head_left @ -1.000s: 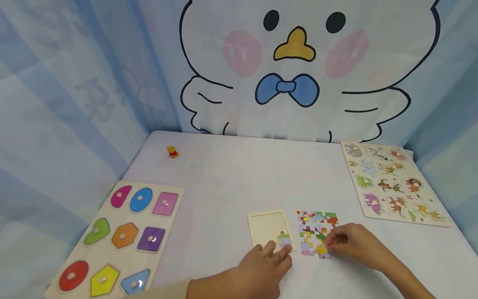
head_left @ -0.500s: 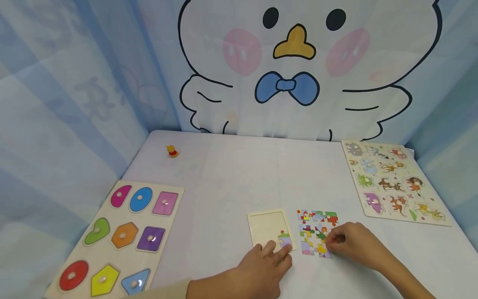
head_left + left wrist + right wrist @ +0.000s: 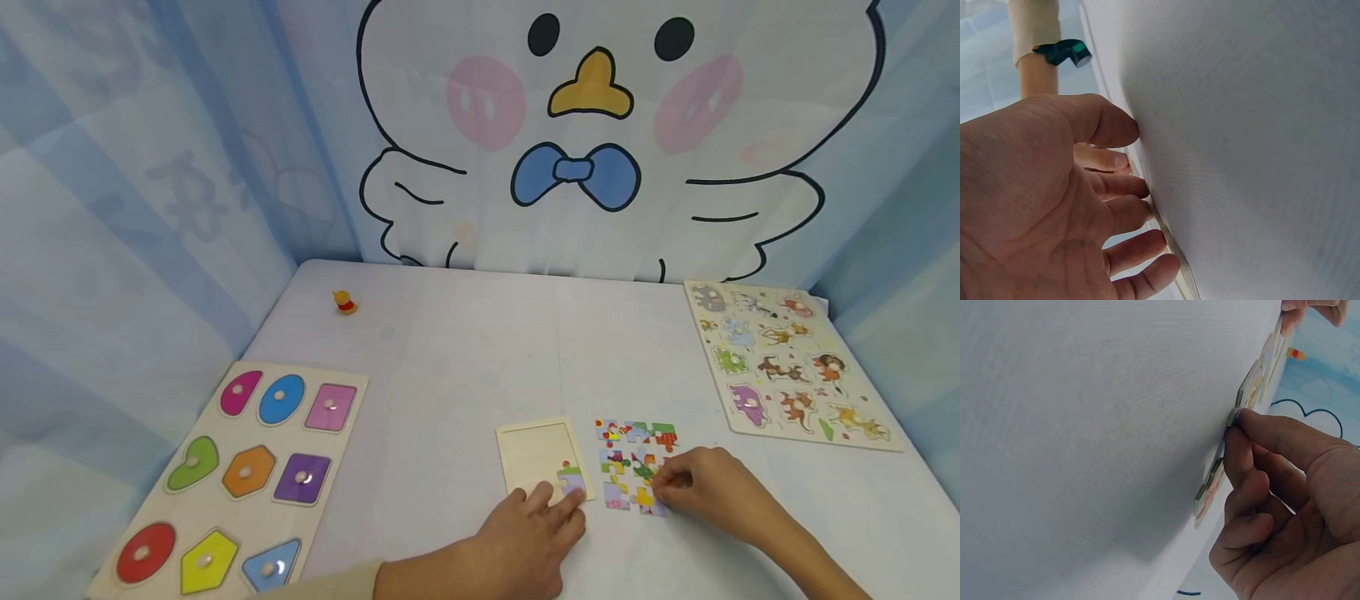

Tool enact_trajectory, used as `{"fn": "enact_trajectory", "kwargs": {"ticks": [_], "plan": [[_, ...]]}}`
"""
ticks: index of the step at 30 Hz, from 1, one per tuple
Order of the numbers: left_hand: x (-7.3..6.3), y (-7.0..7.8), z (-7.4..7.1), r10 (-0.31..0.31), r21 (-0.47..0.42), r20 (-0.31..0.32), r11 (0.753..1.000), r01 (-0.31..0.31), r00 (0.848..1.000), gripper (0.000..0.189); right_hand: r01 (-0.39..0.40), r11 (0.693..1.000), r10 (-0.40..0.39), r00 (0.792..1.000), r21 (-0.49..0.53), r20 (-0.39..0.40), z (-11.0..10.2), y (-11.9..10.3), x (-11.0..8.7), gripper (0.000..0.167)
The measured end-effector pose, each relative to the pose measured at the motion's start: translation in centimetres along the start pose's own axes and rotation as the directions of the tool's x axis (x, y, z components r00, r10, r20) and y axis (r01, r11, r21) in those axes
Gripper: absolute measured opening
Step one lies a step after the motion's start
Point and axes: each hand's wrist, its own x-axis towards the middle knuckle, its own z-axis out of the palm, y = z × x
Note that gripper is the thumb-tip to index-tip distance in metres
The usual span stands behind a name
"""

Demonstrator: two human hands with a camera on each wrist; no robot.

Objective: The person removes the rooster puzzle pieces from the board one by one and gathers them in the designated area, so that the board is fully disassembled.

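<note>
In the head view, my left hand (image 3: 528, 537) rests at the near edge of a small wooden puzzle tray (image 3: 528, 454). Its fingers are spread and loosely bent, with a fingertip on the lilac-and-green jigsaw piece (image 3: 570, 477) in the tray's near right corner. Just right of the tray, several colourful jigsaw pieces (image 3: 617, 461) lie in rows on the table. My right hand (image 3: 708, 492) is at their right side. In the right wrist view, its thumb and index finger pinch a jigsaw piece (image 3: 1233, 417) near the tabletop; the fingers cover most of that piece.
A shape board (image 3: 251, 475) with knobbed coloured shapes lies at the left. At the back right is an animal puzzle board (image 3: 795, 367). A small yellow-and-red figurine (image 3: 344, 302) stands at the back left of the white table (image 3: 465, 350). A cartoon-printed curtain (image 3: 585, 242) hangs behind.
</note>
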Motion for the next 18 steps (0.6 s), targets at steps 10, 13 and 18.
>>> {"fn": "enact_trajectory", "kwargs": {"ticks": [10, 13, 18], "plan": [[-0.5, 0.0, 0.1, -0.016, 0.07, -0.061, 0.997, 0.021, 0.998, 0.055, 0.077, 0.994, -0.077, 0.997, 0.078, -0.002, -1.8, -2.0, 1.8, 0.005], [-0.7, 0.1, 0.2, -0.026, 0.099, -0.1, 0.994, 0.036, 0.995, 0.055, 0.159, 0.985, -0.158, 0.987, 0.07, -0.017, -1.2, -3.5, 3.1, 0.003], [-0.7, 0.0, 0.2, 0.0, 0.103, -0.059, 0.995, 0.006, 0.998, 0.059, 0.268, 0.962, -0.268, 0.963, 0.055, 0.001, 0.7, -5.6, 4.7, 0.008]]}}
